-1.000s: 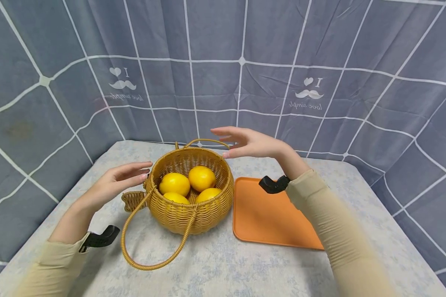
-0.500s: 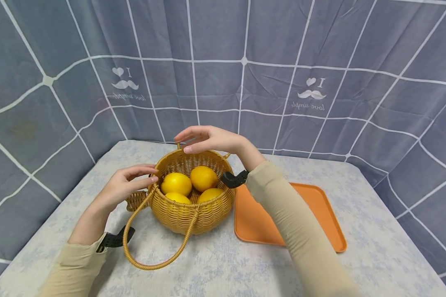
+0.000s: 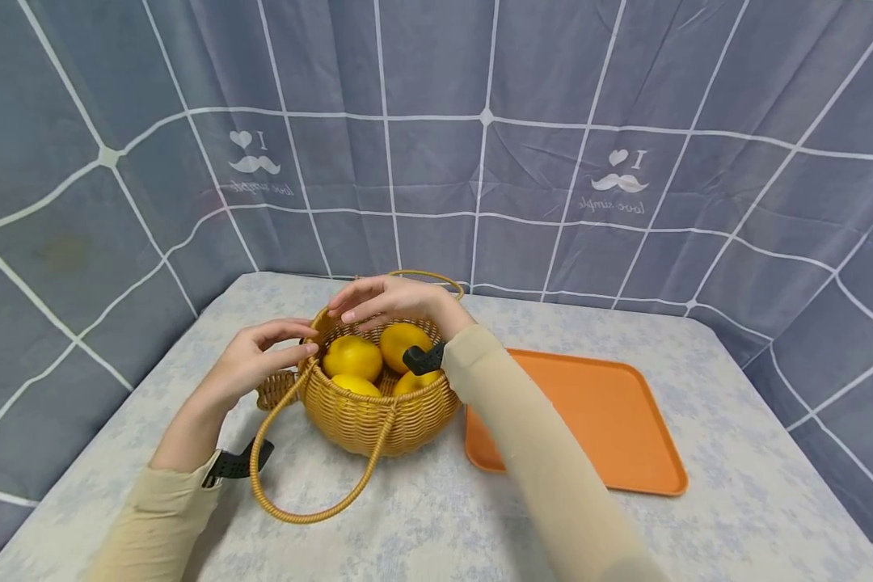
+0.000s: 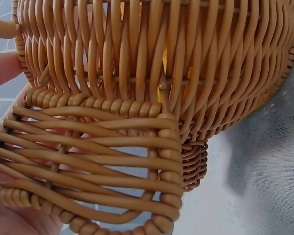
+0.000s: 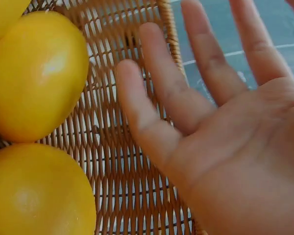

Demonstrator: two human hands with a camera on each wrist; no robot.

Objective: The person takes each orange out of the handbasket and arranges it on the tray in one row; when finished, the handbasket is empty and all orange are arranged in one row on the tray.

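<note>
A round wicker basket (image 3: 385,424) stands on the table with several lemons (image 3: 352,358) inside. My left hand (image 3: 250,360) is at its left rim, thumb and fingertips touching the rim with a gap between them. In the left wrist view, part of this hand shows behind the basket's woven tail-shaped piece (image 4: 98,166). My right hand (image 3: 389,303) reaches over the basket's far left side, above the lemons. Its fingers (image 5: 169,81) are spread and loosely bent by the wicker wall in the right wrist view, holding nothing.
An orange tray (image 3: 596,420) lies right of the basket, partly under my right forearm. One looped handle (image 3: 313,517) hangs down in front of the basket; another handle (image 3: 436,276) stands at the back. A grey-blue curtain (image 3: 436,162) with white lines surrounds the table (image 3: 444,525).
My right hand has moved left, from the basket's right back to over its far left rim. The left hand has moved slightly right and now touches the rim. The lemons stay put.
</note>
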